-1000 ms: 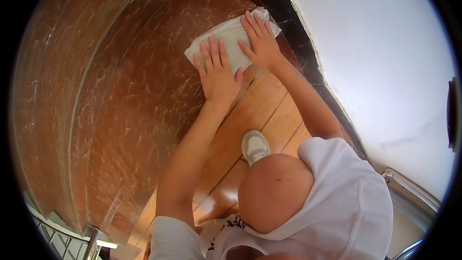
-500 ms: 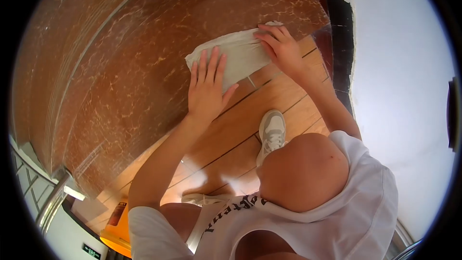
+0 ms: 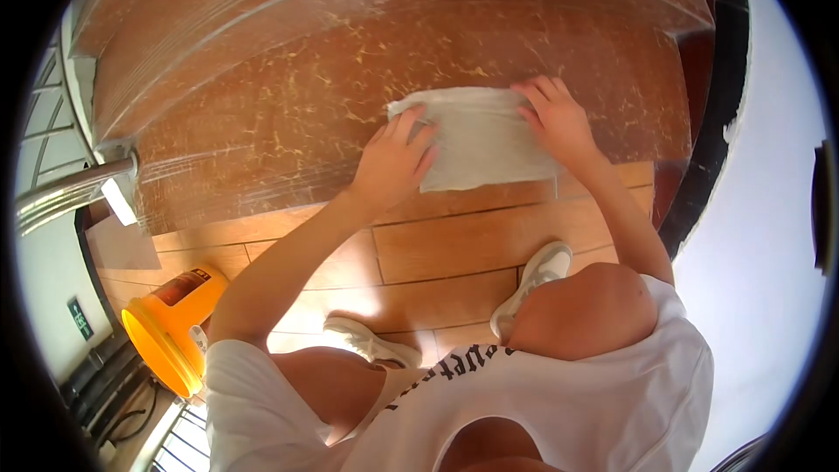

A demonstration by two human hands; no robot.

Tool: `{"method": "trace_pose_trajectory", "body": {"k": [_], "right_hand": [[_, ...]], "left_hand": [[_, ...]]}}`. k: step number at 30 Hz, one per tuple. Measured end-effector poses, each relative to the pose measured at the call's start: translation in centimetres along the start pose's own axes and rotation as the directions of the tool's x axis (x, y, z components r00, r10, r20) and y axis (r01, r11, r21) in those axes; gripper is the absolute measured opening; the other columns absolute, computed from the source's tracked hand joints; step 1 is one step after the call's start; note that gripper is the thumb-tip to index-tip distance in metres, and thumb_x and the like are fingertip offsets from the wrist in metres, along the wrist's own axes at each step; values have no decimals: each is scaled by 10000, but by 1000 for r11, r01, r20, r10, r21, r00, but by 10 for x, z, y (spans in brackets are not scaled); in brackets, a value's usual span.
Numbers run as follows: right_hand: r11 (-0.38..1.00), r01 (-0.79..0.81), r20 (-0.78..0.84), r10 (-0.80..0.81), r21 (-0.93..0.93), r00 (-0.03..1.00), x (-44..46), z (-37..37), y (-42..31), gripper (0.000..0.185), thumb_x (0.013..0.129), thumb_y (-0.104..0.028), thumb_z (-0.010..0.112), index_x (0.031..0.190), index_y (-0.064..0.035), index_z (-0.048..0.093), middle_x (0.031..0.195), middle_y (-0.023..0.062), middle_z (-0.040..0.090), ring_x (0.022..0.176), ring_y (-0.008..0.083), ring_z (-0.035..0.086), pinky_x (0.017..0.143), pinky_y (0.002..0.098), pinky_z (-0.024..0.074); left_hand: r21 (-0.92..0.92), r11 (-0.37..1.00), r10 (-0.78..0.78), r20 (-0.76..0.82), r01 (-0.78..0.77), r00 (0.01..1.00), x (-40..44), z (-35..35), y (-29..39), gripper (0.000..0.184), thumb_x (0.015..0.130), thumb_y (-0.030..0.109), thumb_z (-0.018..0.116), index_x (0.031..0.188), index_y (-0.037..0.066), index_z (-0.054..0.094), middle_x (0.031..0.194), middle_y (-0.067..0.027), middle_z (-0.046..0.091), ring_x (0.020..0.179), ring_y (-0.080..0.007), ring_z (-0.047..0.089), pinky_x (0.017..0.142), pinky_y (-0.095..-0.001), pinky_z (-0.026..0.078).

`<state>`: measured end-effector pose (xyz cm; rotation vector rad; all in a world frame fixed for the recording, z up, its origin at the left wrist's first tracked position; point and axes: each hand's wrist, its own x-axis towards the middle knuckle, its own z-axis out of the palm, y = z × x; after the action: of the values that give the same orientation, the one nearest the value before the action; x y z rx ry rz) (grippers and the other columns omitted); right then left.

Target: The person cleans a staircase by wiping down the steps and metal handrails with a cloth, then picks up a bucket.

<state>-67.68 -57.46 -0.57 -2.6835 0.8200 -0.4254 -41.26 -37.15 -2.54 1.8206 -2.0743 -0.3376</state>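
A damp-looking pale grey cloth (image 3: pixel 489 140) lies spread on the brown marbled stair step (image 3: pixel 288 114), its near edge reaching the step's front edge. At the cloth's left side is my left hand (image 3: pixel 391 162), fingers bent and closed on that edge. My right hand (image 3: pixel 561 125) holds the far right corner, its fingertips curled over the cloth. Both hands are slightly blurred, and the fabric under the fingers is partly hidden.
Wood-look floor tiles (image 3: pixel 446 249) lie below the step, with my shoes (image 3: pixel 546 267) on them. An orange bucket (image 3: pixel 179 323) stands at the left, near a metal railing (image 3: pixel 65 183). Another step rises behind; a white wall (image 3: pixel 769 210) bounds the right.
The view has turned, bringing the bucket fully into sight. My left hand has gone from lying flat on the cloth to bent fingers at its left edge. The cloth looks more squarely spread.
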Motion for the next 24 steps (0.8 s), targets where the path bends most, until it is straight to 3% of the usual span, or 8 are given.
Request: {"method": "trace_pose_trajectory", "body": {"k": [2, 5, 8, 15, 17, 18, 20, 24], "right_hand": [[1000, 4, 152, -1, -24, 988, 10, -10, 0, 295, 932, -118, 746, 1221, -133, 689, 1168, 45, 626, 1152, 280, 623, 880, 433, 597], [999, 32, 227, -39, 33, 973, 17, -10, 16, 238, 932, -96, 736, 1160, -118, 669, 1138, 50, 611, 1123, 285, 623, 850, 425, 598], [995, 78, 194, -89, 63, 977, 23, -1, 27, 185, 922, -46, 715, 1082, -108, 644, 1108, 49, 599, 1094, 283, 625, 825, 419, 596], [982, 147, 154, -165, 118, 974, 44, -17, 40, 184, 896, -55, 726, 1042, -124, 637, 1086, 56, 618, 1053, 299, 636, 802, 437, 577], [945, 322, 170, -326, 55, 930, 58, -27, 39, 170, 895, -39, 716, 1027, -114, 638, 1046, 45, 614, 1065, 270, 618, 803, 430, 588], [941, 335, 188, -339, 58, 922, 64, -29, 38, 172, 894, -48, 725, 1027, -113, 637, 1033, 43, 632, 1063, 274, 621, 801, 426, 585], [936, 344, 232, -353, 78, 907, 75, -30, 22, 177, 893, -61, 736, 1030, -112, 636, 1014, 44, 661, 1044, 284, 633, 796, 419, 582], [931, 350, 294, -365, 105, 883, 125, -31, -47, 177, 901, -70, 745, 1027, -108, 628, 999, 58, 671, 993, 301, 660, 782, 420, 580]], "left_hand": [[-46, 983, -177, 6, 177, 984, 13, -2, -7, 404, 993, 152, 683, 1386, 95, 608, 1426, -140, 556, 1293, -331, 600, 1029, -447, 573], [-33, 973, -231, -100, 229, 968, 43, -17, -5, 374, 954, 59, 673, 1323, 86, 619, 1250, -135, 595, 1184, -326, 640, 905, -428, 611], [83, 985, -143, -61, 148, 988, 52, -5, -10, 348, 930, 34, 676, 1270, 76, 619, 1156, -132, 607, 1082, -350, 673, 851, -439, 619], [114, 990, -109, 193, 88, 975, 74, -48, -4, 253, 884, -5, 651, 1115, 41, 562, 1094, -152, 610, 974, -373, 716, 783, -435, 631], [63, 992, -124, 284, 110, 951, 74, -63, -2, 266, 879, 18, 672, 1120, 41, 563, 1096, -155, 606, 966, -355, 721, 779, -438, 629], [80, 987, -153, 263, 137, 952, 69, -67, -5, 266, 879, 18, 672, 1120, 41, 563, 1096, -155, 606, 966, -355, 721, 779, -438, 629], [16, 999, 46, 221, -51, 974, 56, -81, -24, 267, 879, 33, 684, 1118, 40, 567, 1094, -163, 603, 957, -360, 716, 767, -452, 621], [-166, 980, -78, 203, 113, 976, 10, -129, -77, 261, 889, 38, 675, 1126, 43, 566, 1099, -169, 611, 970, -389, 698, 784, -489, 596]]}}
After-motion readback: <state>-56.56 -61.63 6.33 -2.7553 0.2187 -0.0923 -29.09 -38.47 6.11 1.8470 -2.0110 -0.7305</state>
